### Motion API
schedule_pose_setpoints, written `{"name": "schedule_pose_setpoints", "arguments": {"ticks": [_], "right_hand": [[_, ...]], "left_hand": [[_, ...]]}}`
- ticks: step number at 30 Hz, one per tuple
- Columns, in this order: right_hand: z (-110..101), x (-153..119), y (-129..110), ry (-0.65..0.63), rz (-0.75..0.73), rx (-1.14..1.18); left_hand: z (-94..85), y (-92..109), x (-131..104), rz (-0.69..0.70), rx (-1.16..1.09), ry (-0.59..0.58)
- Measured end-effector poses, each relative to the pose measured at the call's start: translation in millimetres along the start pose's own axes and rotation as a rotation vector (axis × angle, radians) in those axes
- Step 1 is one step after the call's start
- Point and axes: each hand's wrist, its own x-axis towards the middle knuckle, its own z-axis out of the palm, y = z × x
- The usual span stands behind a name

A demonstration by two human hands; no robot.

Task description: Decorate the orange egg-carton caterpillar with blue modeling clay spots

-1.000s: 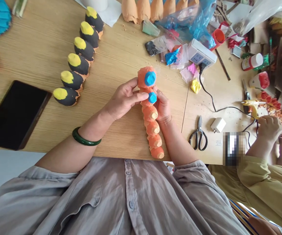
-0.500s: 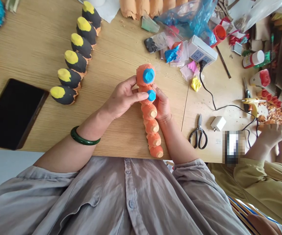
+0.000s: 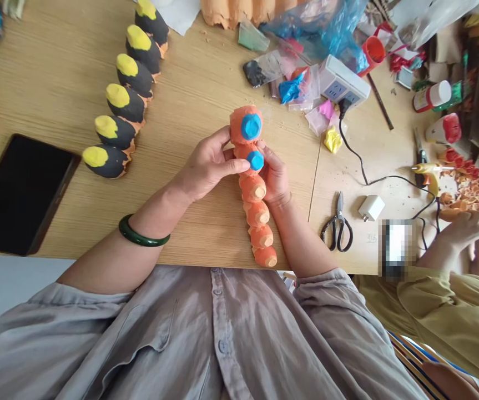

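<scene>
Left hand (image 3: 209, 165) and right hand (image 3: 276, 176) both grasp the bumpy orange strip (image 3: 258, 213), two blue caps (image 3: 251, 127) toward 12 o'clock

Open lane left, heavy traffic right!
Between the left hand (image 3: 209, 166) and the black-and-yellow row (image 3: 135, 78) runs bare tabletop (image 3: 185, 100); past the right hand (image 3: 276, 175), scissors (image 3: 339, 215), a white adapter (image 3: 371, 208) and a black cord (image 3: 367, 183) crowd the route, with the power strip (image 3: 343, 82) standing beyond.
</scene>
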Motion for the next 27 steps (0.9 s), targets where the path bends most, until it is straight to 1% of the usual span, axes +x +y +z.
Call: {"name": "schedule_pose_setpoints", "arguments": {"ticks": [5,10,12,15,17,20,23,27], "right_hand": [[-1.0,2.6,1.5,0.044,0.044,-0.052],[-1.7,5.2,4.8,0.102,0.027,-0.119],[-1.2,6.1,6.0,0.100,-0.001,-0.112],[-0.7,7.0,7.6,0.062,-0.047,-0.087],[0.3,6.1,8.3,0.043,-0.070,-0.085],[4.3,2.1,9.5,0.073,-0.067,-0.106],[9.1,-2.2,11.6,0.117,-0.043,-0.101],[10.5,-3.6,15.5,0.077,-0.048,-0.051]], "left_hand": [[-2.4,1.0,1.0,0.008,0.054,-0.017],[-11.0,1.5,2.7,0.085,0.171,0.011],[-18.2,3.8,4.0,0.097,0.209,-0.028],[-32.4,7.8,7.5,0.103,0.260,-0.153],[-42.8,7.9,10.5,0.104,0.326,-0.216],[-57.4,4.5,13.7,0.160,0.374,-0.244],[-67.9,4.2,14.5,0.214,0.427,-0.259],[-70.5,11.5,13.2,0.175,0.436,-0.298]]}}
